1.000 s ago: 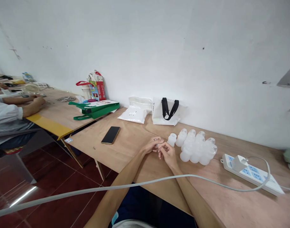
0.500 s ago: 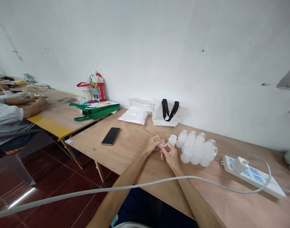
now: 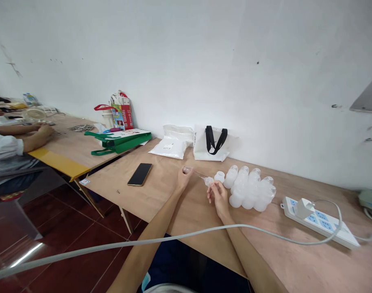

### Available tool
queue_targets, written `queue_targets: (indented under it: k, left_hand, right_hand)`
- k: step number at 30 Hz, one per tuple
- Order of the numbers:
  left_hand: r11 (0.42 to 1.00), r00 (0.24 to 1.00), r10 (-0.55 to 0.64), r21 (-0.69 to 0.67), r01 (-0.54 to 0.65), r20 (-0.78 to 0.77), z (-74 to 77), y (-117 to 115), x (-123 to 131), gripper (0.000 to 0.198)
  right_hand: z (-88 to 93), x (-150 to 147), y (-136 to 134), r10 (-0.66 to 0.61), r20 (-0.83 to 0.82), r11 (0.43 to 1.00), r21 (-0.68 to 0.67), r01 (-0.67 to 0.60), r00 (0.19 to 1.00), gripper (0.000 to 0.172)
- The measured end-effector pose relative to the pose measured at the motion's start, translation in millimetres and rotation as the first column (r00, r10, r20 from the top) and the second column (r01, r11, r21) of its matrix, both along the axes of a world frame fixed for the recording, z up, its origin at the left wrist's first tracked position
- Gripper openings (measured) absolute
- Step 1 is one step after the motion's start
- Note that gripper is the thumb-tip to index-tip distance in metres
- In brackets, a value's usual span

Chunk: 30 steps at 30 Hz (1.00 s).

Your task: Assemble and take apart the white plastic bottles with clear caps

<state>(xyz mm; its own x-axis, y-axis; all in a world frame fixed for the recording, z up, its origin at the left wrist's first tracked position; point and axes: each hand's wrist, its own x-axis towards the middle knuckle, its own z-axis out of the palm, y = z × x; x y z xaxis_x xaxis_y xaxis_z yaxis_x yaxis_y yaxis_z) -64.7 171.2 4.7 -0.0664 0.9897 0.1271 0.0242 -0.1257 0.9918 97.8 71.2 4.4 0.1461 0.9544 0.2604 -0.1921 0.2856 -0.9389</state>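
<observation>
**Clear plastic piece [image 3: 203,177] pinched by left hand [image 3: 183,179]**

The clear plastic piece, a thin stem ending in a small cloudy bulb, hangs above the mid-table, left of the translucent bottles [image 3: 249,190]. The left hand clenches the stem's far end. The right hand [image 3: 218,198] reaches just beside the bulb, its grip unclear. The white packet's [image 3: 169,147] label is unreadable.

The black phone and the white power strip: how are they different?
The black rectangular smartphone has a dark, glossy face, while the white plastic power strip has blue sockets. The power strip has a white plug and cable in it; the phone shows no cable. The power strip looks longer than the phone. Both lie flat on the wooden table.
</observation>
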Motion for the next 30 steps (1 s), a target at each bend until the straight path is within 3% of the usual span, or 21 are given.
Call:
queue_targets:
  k: [2, 4, 6, 8, 11, 13, 16, 19, 23, 27, 30]
  left_hand:
    - [0.994, 0.990, 0.107, 0.002, -0.107, -0.090, -0.5, 3.1, -10.3, 0.030]
    - [0.980, 0.933, 0.194, 0.009, -0.200, -0.304, -1.6, 5.1, -20.7, 0.028]
    - [0.964, 0.794, 0.241, 0.044, -0.261, -0.558, -2.9, 6.1, -29.7, 0.028]
    - [0.958, 0.676, 0.250, 0.076, -0.277, -0.693, -3.6, 6.3, -36.3, 0.030]
    - [0.958, 0.657, 0.265, 0.116, -0.262, -0.706, -1.9, 3.6, -40.7, 0.047]
    - [0.939, 0.692, 0.340, 0.187, -0.289, -0.637, 1.0, -0.7, -40.5, 0.055]
    - [0.911, 0.788, 0.403, 0.284, -0.299, -0.466, 5.1, -11.4, -36.8, 0.040]
    - [0.939, 0.848, 0.278, 0.314, -0.140, -0.452, 5.1, -24.6, -29.1, 0.039]
    - [0.922, 0.897, -0.084, 0.307, 0.235, -0.433, 0.3, -35.9, -14.0, 0.040]
    - [0.876, 0.865, -0.425, 0.122, 0.468, -0.268, -4.8, -32.5, -3.6, 0.064]
    - [0.813, 0.806, -0.578, -0.008, 0.582, -0.128, -6.7, -27.3, -2.6, 0.077]
  right_hand:
    - [-1.7, 0.3, 0.9, 0.030, -0.063, 0.999, -0.033, -0.032, 0.998, 0.037]
    - [-4.2, -0.2, 2.5, 0.054, -0.095, 0.996, -0.066, -0.061, 0.994, 0.037]
    - [-6.8, -1.2, 4.2, 0.080, -0.110, 0.992, -0.093, -0.090, 0.991, 0.038]
    - [-8.4, -2.5, 5.5, 0.094, -0.127, 0.988, -0.114, -0.109, 0.987, 0.041]
    - [-9.2, -4.3, 6.2, 0.081, -0.134, 0.987, -0.124, -0.098, 0.988, 0.045]
    - [-9.5, -4.8, 6.4, 0.077, -0.120, 0.989, -0.116, -0.091, 0.990, 0.046]
    - [-11.3, -4.0, 7.4, 0.092, -0.101, 0.989, -0.107, -0.102, 0.991, 0.046]
    - [-14.3, -2.5, 8.8, 0.092, -0.099, 0.988, -0.112, -0.103, 0.991, 0.047]
    - [-16.5, -1.9, 9.4, 0.120, -0.109, 0.985, -0.114, -0.132, 0.987, 0.046]
    - [-15.6, -1.7, 8.6, 0.193, -0.098, 0.971, -0.127, -0.205, 0.976, 0.048]
    - [-15.1, -0.6, 8.5, 0.215, -0.095, 0.965, -0.134, -0.227, 0.972, 0.048]
